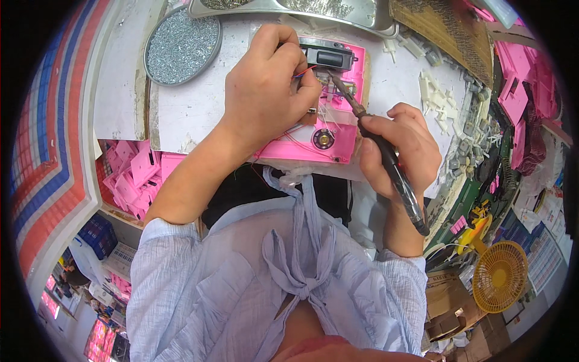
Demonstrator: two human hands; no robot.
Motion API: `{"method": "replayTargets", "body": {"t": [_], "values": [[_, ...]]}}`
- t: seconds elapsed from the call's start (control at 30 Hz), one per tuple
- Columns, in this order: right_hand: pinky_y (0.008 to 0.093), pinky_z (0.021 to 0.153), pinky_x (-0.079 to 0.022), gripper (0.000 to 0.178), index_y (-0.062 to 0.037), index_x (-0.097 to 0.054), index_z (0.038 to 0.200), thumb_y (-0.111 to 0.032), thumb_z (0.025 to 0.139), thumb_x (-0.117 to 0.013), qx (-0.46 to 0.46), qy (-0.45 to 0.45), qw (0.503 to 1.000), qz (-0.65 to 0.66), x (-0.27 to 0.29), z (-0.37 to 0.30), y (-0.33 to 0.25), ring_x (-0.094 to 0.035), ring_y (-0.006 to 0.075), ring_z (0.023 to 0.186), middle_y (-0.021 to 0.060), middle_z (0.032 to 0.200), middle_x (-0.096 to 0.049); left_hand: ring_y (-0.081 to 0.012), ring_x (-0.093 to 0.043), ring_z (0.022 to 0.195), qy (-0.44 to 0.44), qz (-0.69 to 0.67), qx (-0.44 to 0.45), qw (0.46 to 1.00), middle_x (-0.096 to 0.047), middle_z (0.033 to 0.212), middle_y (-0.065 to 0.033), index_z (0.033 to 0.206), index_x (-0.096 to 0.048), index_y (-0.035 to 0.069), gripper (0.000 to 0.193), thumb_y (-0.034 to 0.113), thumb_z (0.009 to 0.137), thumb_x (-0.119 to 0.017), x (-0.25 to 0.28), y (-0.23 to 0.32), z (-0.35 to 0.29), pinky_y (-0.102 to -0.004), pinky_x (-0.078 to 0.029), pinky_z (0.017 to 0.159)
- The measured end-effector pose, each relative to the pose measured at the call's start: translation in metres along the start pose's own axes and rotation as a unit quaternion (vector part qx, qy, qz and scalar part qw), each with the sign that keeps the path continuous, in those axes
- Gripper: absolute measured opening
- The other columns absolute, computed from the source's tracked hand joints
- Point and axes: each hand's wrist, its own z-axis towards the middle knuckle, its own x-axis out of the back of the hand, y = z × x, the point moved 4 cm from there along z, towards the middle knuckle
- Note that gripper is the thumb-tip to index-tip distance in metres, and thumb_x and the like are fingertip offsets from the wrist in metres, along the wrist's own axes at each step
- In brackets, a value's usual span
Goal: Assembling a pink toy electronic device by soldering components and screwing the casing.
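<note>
A soldering iron [386, 148] with a black handle is gripped in my right hand [407, 148]. Its tip reaches into a pink plastic housing [350, 136], just below a black rectangular part [329, 57] at the housing's far end. Over the housing's left side, my left hand [265, 84] has its fingers pinched together beside thin red and blue wires [304, 71]; what lies between the fingertips is mostly hidden. Lower in the housing sit a round speaker [324, 139] and loose red wires [283, 137].
A round dish of small screws [184, 45] stands at the far left, a metal tray [283, 8] at the back. White plastic pieces [437, 99] are scattered to the right. Pink parts [136, 172] fill a bin at left; a yellow fan [499, 276] stands at lower right.
</note>
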Motion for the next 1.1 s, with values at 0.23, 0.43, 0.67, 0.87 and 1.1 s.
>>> {"method": "replayTargets", "body": {"t": [0.23,0.43,0.67,0.87,1.1], "values": [[0.0348,0.071,-0.052,0.024,-0.0018,-0.070,0.097,0.000,0.073,-0.075,-0.017,0.013,1.000,0.002,0.010,-0.004,-0.002,-0.055,0.0190,0.054,0.0063,0.074,-0.070,-0.0251,-0.064,0.074,0.003,0.006,-0.002,1.000,-0.060,0.100,-0.0081,0.077,-0.062,0.005,0.014,0.010,0.073,-0.074,0.000,0.000,-0.001,-0.0360,-0.054,0.061],[0.0351,0.071,-0.052,0.023,-0.0017,-0.071,0.097,-0.002,0.075,-0.076,-0.017,0.022,1.000,0.001,0.013,-0.006,0.000,-0.055,0.0186,0.054,0.0065,0.074,-0.070,-0.0200,-0.062,0.070,-0.005,0.004,-0.012,1.000,-0.059,0.101,-0.0096,0.079,-0.062,0.002,0.014,0.005,0.074,-0.074,0.001,0.001,0.000,-0.0315,-0.052,0.060],[0.0355,0.072,-0.053,0.023,-0.0007,-0.070,0.099,-0.003,0.076,-0.075,-0.006,0.029,1.000,0.009,0.015,-0.008,0.003,-0.055,0.0188,0.054,0.0074,0.076,-0.070,-0.0172,-0.061,0.070,-0.013,0.009,-0.012,1.000,-0.059,0.102,-0.0099,0.080,-0.063,0.001,0.013,0.002,0.074,-0.075,0.003,0.001,0.000,-0.0291,-0.052,0.059],[0.0369,0.073,-0.053,0.024,0.0001,-0.070,0.099,-0.001,0.075,-0.074,-0.009,0.027,1.000,-0.001,0.018,-0.010,0.004,-0.056,0.0194,0.055,0.0083,0.076,-0.071,-0.0265,-0.064,0.075,-0.002,0.006,-0.026,1.000,-0.060,0.100,-0.0100,0.085,-0.064,0.003,0.017,0.009,0.074,-0.075,0.003,-0.001,-0.001,-0.0367,-0.054,0.062],[0.0383,0.073,-0.054,0.026,0.0020,-0.070,0.099,0.001,0.073,-0.073,-0.027,0.042,0.999,-0.017,0.037,-0.016,0.003,-0.058,0.0223,0.056,0.0118,0.075,-0.070,-0.0287,-0.066,0.084,-0.197,-0.055,-0.166,0.965,-0.063,0.109,-0.0116,0.105,-0.068,0.006,0.033,0.004,0.075,-0.080,0.015,0.032,-0.009,-0.0357,-0.056,0.072]]}}
